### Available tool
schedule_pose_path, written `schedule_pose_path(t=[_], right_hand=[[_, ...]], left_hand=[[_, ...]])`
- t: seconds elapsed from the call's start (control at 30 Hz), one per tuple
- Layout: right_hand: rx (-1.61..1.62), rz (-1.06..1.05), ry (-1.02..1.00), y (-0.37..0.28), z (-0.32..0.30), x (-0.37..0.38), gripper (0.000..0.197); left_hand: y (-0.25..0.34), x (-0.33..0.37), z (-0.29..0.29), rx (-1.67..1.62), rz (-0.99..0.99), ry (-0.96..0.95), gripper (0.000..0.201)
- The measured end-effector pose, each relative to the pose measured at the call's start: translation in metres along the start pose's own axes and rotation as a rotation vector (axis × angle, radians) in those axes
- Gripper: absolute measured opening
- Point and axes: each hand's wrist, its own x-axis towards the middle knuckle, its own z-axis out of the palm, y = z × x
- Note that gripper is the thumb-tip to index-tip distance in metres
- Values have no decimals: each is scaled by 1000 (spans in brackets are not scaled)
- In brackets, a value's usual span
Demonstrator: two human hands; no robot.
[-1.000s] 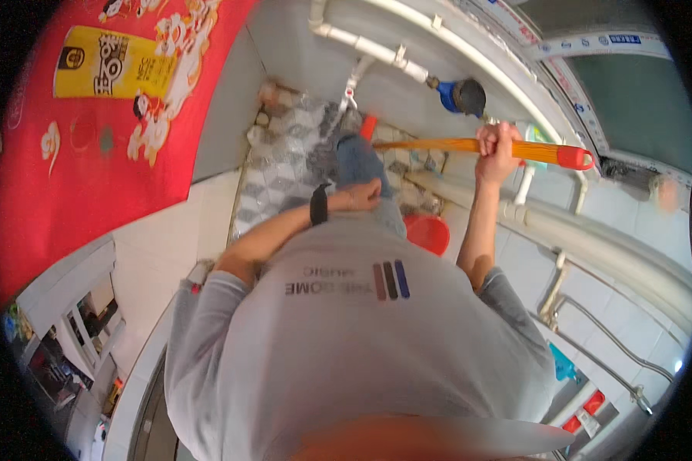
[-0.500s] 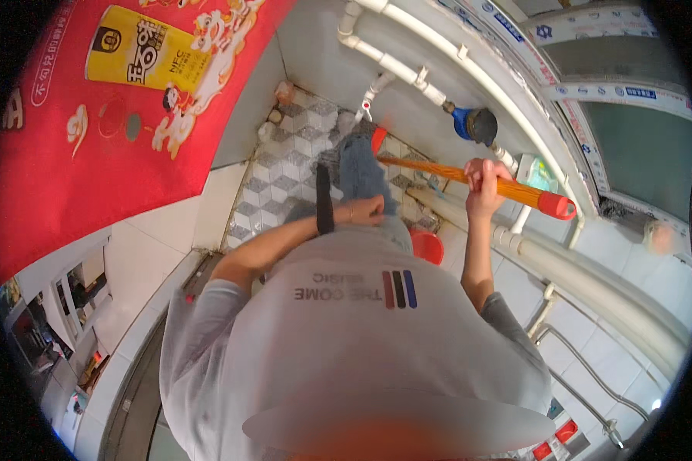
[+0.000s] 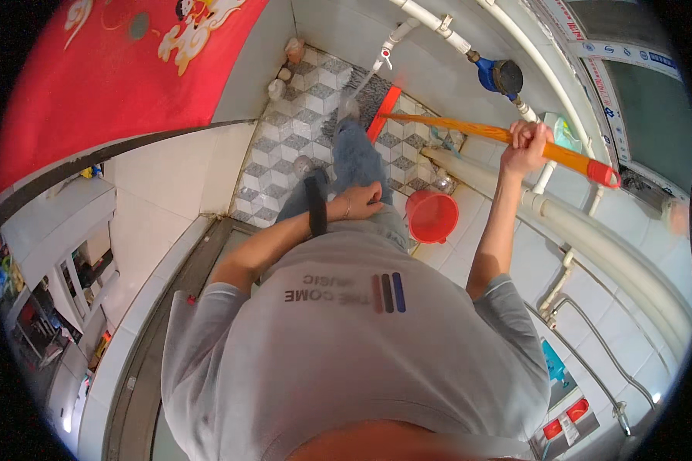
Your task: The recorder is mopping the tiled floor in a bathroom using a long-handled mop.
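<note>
My right hand, off to the right, is wrapped round the orange wooden handle of a long-handled broom. The handle ends in a red cap beside my hand. Its far end meets a red bar-shaped head with dark grey bristles, down on the patterned tile floor beside my shoe. Close to my waist, my left hand is closed, with a dark bit showing at its fingers that I cannot make out. A black band sits on my left forearm.
A red bucket stands right of my legs. A white tap with a red mark, pipes and a blue water meter line the far wall. Small containers sit in the far left corner. A red printed sheet hangs left.
My view has shifted, showing more of the bucket and less of the red sheet. My right hand and the broom handle appear farther right, and the red head shows more fully.
</note>
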Motion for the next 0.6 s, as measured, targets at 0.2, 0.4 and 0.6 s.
schedule_pose_path(t=[0.2,0.4,0.6], right_hand=[[-65,-38,8,2,32,-4,27],[-42,-7,-10,-2,28,-22,28],[-71,32,7,-4,38,-21,29]], left_hand=[[-41,-32,6,8,-135,-39,39],[-30,-32,-18,-74,-167,-52,38],[-30,6,-40,-58,-49,-29,30]])
